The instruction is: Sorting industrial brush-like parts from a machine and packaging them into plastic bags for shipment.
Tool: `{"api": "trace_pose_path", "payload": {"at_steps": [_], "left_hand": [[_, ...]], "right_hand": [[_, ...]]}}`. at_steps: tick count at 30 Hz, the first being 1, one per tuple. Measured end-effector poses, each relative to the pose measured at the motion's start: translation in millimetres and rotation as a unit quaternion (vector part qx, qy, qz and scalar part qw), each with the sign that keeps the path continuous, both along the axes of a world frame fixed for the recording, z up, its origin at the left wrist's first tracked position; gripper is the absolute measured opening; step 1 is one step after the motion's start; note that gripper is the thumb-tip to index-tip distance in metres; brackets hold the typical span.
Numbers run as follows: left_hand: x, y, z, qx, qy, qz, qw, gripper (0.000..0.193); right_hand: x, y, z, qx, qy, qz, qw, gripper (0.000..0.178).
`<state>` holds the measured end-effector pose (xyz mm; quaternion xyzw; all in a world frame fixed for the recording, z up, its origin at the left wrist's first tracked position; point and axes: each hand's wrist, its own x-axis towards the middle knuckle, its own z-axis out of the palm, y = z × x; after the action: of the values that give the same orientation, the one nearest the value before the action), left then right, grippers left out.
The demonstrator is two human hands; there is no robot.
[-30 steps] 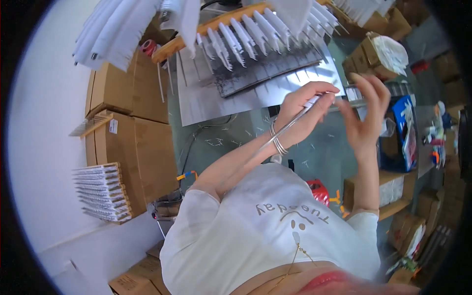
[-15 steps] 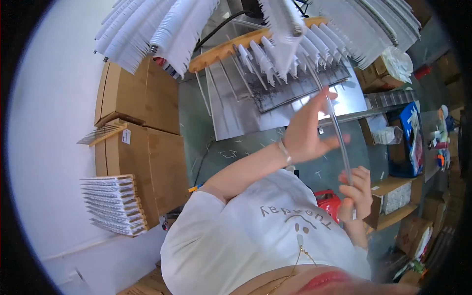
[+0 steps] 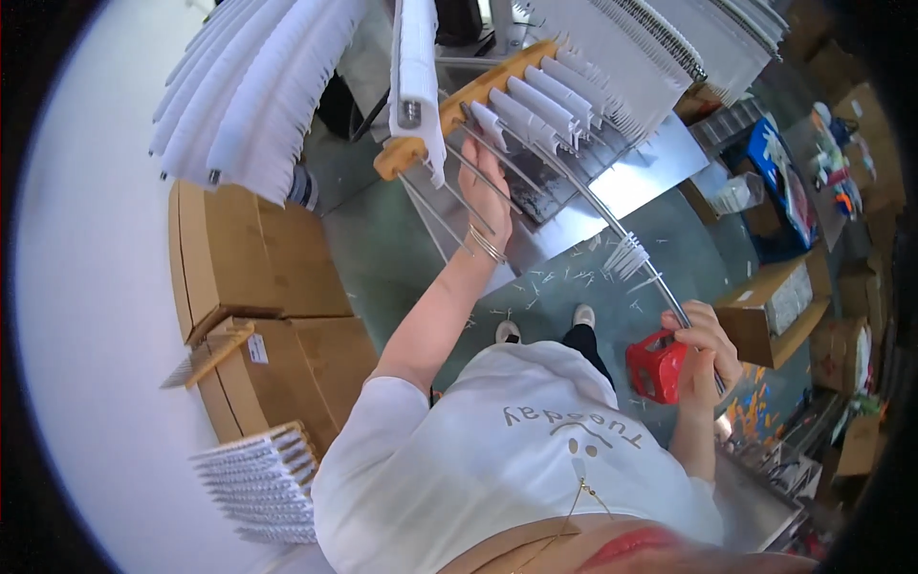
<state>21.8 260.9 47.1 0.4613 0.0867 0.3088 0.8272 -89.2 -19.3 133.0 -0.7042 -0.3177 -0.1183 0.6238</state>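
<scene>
My right hand (image 3: 706, 349) is wrapped round the near end of a long thin metal rod (image 3: 598, 209). A small bunch of white pieces (image 3: 626, 256) sits around the rod partway along. The rod's far end reaches toward a wooden bar (image 3: 507, 69) fitted with metal prongs, several carrying rows of thin white pieces (image 3: 555, 94). My left hand (image 3: 486, 191) is up among the bar's left prongs, fingers stretched out and partly hidden by them. It is beside the bare prongs, and I see nothing held in it.
Rows of hanging white pieces (image 3: 277, 86) crowd the upper left, with more at upper right. Under the bar is a metal table (image 3: 660, 172). Cardboard boxes (image 3: 306, 258) are stacked left, beside prong racks (image 3: 253, 488). A red container (image 3: 655, 368) stands on the floor, an open carton (image 3: 779, 306) to its right.
My left hand has gone from beside the rod to the prongs at the left. White pieces now show on the rod, which my right hand still grips. The whole view has shifted.
</scene>
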Motion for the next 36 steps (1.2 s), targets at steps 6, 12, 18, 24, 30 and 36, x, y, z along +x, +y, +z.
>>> {"api": "trace_pose_path", "payload": {"at_steps": [6, 12, 18, 24, 30, 36], "left_hand": [[10.1, -1.4, 4.3, -0.052, -0.003, 0.032, 0.998, 0.023], [5.3, -2.1, 4.4, -0.077, -0.019, 0.03, 0.996, 0.02], [-13.1, -10.8, 9.1, -0.06, 0.004, 0.018, 0.998, 0.021], [-77.0, -45.6, 4.9, 0.424, -0.001, -0.052, 0.904, 0.021], [-37.2, -23.6, 11.0, 0.2, 0.118, 0.026, 0.972, 0.032], [29.7, -2.3, 8.6, -0.06, -0.039, 0.012, 0.997, 0.033]], "right_hand": [[-3.8, 14.2, 7.7, 0.001, 0.016, -0.02, 1.0, 0.035], [6.7, 11.3, 9.6, 0.012, -0.021, 0.025, 0.999, 0.035], [7.7, 22.9, 16.6, -0.017, 0.016, -0.007, 1.0, 0.035], [19.1, 30.8, 5.1, -0.006, 0.028, 0.005, 1.0, 0.03], [7.3, -14.7, 3.4, 0.021, -0.001, -0.025, 0.999, 0.037], [12.6, -19.1, 10.3, 0.02, 0.003, -0.036, 0.999, 0.034]]}}
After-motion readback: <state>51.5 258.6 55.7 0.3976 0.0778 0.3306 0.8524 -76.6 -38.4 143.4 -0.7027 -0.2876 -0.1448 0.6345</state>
